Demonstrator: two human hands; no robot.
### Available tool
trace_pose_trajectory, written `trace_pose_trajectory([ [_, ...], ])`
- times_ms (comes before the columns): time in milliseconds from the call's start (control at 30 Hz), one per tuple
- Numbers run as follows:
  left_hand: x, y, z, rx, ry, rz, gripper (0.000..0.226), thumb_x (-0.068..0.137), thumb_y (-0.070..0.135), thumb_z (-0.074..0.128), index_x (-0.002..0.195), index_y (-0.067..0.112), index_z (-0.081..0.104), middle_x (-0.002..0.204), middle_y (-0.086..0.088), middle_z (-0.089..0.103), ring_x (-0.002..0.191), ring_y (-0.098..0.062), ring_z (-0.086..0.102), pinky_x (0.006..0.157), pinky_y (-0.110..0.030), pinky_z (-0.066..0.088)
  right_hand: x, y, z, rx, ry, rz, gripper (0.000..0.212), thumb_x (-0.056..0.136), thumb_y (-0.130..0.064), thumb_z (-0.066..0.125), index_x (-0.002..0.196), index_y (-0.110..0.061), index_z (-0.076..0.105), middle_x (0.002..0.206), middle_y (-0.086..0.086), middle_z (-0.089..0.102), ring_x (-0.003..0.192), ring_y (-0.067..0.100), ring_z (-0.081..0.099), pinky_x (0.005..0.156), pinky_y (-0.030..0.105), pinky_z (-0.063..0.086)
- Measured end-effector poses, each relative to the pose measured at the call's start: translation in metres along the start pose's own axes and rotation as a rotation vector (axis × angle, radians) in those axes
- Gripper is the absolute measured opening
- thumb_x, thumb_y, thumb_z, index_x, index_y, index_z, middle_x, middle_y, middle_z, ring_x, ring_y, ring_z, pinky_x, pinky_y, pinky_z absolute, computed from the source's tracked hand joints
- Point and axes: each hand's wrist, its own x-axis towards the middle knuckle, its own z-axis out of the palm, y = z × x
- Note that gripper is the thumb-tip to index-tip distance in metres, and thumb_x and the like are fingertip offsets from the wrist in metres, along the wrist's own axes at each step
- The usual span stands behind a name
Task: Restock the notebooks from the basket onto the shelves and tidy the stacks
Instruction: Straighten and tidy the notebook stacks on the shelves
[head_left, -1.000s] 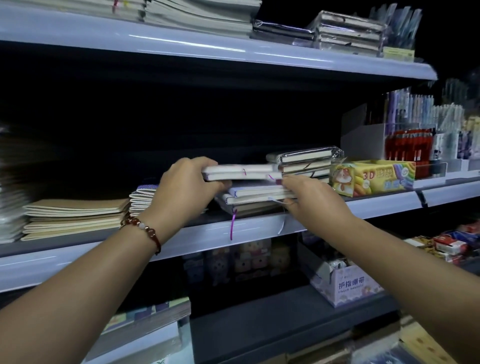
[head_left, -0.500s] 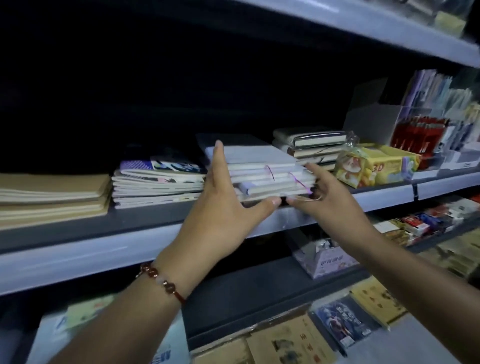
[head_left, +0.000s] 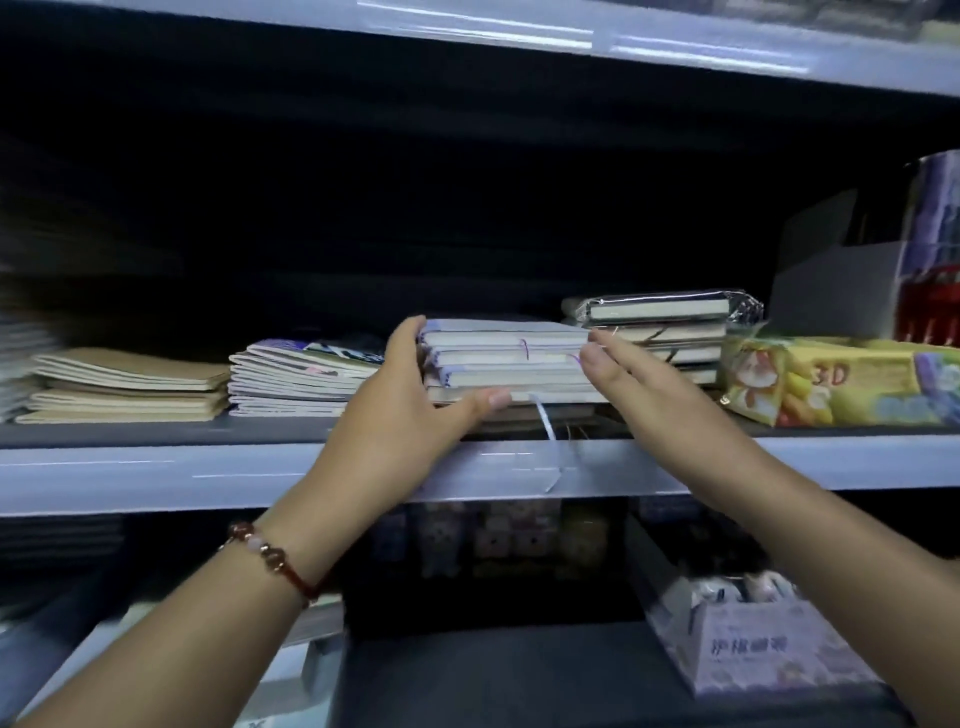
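A stack of several white-edged notebooks with purple ribbon markers lies on the middle shelf. My left hand presses against the stack's left side with straight fingers, its thumb lying along the lower front edge. My right hand touches the stack's right front corner with flat, extended fingers. Neither hand holds anything. A white ribbon hangs from the stack over the shelf lip. No basket is in view.
Left of the stack lie a pile of thin illustrated notebooks and a pile of kraft notebooks. Plastic-wrapped notebooks sit right behind my right hand, then a yellow 3D pack. A printed box stands on the lower shelf.
The notebook my left hand held was set on the stack. My left hand moved down to the stack's left side, and my right hand shifted to its right corner. The notebooks' edges now line up more closely.
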Motion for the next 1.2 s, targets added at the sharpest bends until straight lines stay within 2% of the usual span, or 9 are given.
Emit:
trace_pose_trajectory([
  [167, 0.014, 0.002, -0.01, 0.044, -0.043, -0.082, 0.098, 0.064, 0.056, 0.081, 0.145, 0.037, 0.029, 0.125, 0.018, 0.063, 0.11, 0.001, 0.06, 0.082, -0.01, 0.039, 0.015, 0.011, -0.004, -0.002, 0.006, -0.016, 0.08, 0.07, -0.079, 0.049, 0.139, -0.041, 0.05, 0.134, -0.024, 0.052, 0.124, 0.0, 0.052, 0.106, 0.031, 0.043],
  [300, 0.02, 0.004, -0.011, 0.067, -0.015, -0.103, 0.101, 0.044, 0.069, 0.08, 0.129, 0.04, 0.036, 0.118, 0.013, 0.065, 0.104, -0.003, 0.064, 0.098, -0.031, 0.05, 0.02, 0.017, -0.002, -0.018, 0.006, -0.073, 0.079, 0.068, -0.075, 0.056, 0.137, -0.038, 0.052, 0.124, -0.023, 0.052, 0.105, -0.01, 0.053, 0.091, 0.022, 0.044],
  [433, 0.019, 0.005, -0.004, 0.144, 0.048, -0.091, 0.099, 0.061, 0.057, 0.085, 0.142, 0.032, 0.034, 0.117, 0.015, 0.059, 0.11, -0.007, 0.059, 0.091, -0.025, 0.042, 0.024, 0.019, -0.005, -0.047, -0.011, -0.099, 0.066, 0.078, -0.052, 0.075, 0.138, -0.033, 0.055, 0.118, -0.02, 0.054, 0.103, -0.004, 0.056, 0.098, 0.029, 0.049],
  [567, 0.021, 0.013, -0.013, 0.28, -0.072, -0.112, 0.11, 0.061, 0.054, 0.086, 0.149, 0.033, 0.022, 0.114, 0.016, 0.057, 0.105, -0.011, 0.06, 0.088, -0.026, 0.041, 0.024, 0.013, -0.015, -0.178, -0.058, -0.117, 0.064, 0.084, -0.051, 0.071, 0.142, -0.033, 0.051, 0.099, -0.03, 0.047, 0.099, 0.001, 0.05, 0.084, 0.02, 0.038],
  [733, 0.027, 0.018, -0.021, 0.45, -0.218, -0.083, 0.122, 0.06, 0.051, 0.088, 0.151, 0.044, 0.007, 0.11, 0.01, 0.064, 0.093, -0.011, 0.063, 0.082, -0.03, 0.045, 0.022, 0.014, -0.024, -0.357, -0.195, -0.11, 0.096, 0.076, -0.051, 0.079, 0.154, -0.038, 0.026, 0.147, -0.014, 0.046, 0.132, 0.012, 0.045, 0.09, 0.022, 0.032],
  [800, 0.03, 0.017, -0.022, 0.474, -0.227, -0.069, 0.119, 0.062, 0.051, 0.088, 0.15, 0.046, 0.007, 0.11, 0.009, 0.065, 0.091, -0.009, 0.064, 0.079, -0.028, 0.047, 0.022, 0.013, -0.022, -0.36, -0.171, -0.125, 0.097, 0.075, -0.048, 0.082, 0.155, -0.035, 0.027, 0.15, -0.009, 0.045, 0.134, 0.014, 0.044, 0.091, 0.022, 0.032],
  [900, 0.035, 0.014, -0.027, 0.413, -0.251, -0.07, 0.107, 0.063, 0.05, 0.087, 0.145, 0.05, 0.019, 0.109, 0.01, 0.068, 0.087, -0.01, 0.069, 0.083, -0.029, 0.054, 0.028, 0.015, -0.02, -0.282, -0.167, -0.122, 0.091, 0.075, -0.051, 0.08, 0.152, -0.036, 0.034, 0.124, -0.022, 0.054, 0.108, 0.005, 0.056, 0.082, 0.02, 0.037],
  [1000, 0.04, 0.011, -0.033, 0.388, -0.285, -0.06, 0.102, 0.066, 0.047, 0.087, 0.145, 0.05, 0.023, 0.112, 0.022, 0.063, 0.093, -0.004, 0.066, 0.085, -0.025, 0.051, 0.036, 0.018, -0.019, -0.253, -0.171, -0.117, 0.086, 0.074, -0.05, 0.081, 0.147, -0.038, 0.039, 0.101, -0.017, 0.059, 0.088, 0.002, 0.061, 0.073, 0.022, 0.042],
  [1200, 0.046, 0.011, -0.03, 0.616, -0.26, 0.01, 0.103, 0.071, 0.047, 0.085, 0.148, 0.045, 0.016, 0.109, 0.014, 0.062, 0.085, -0.007, 0.062, 0.07, -0.022, 0.047, 0.043, 0.023, -0.012, -0.281, -0.153, -0.142, 0.086, 0.075, -0.041, 0.084, 0.147, -0.035, 0.038, 0.104, -0.02, 0.057, 0.087, 0.003, 0.059, 0.074, 0.019, 0.041],
])
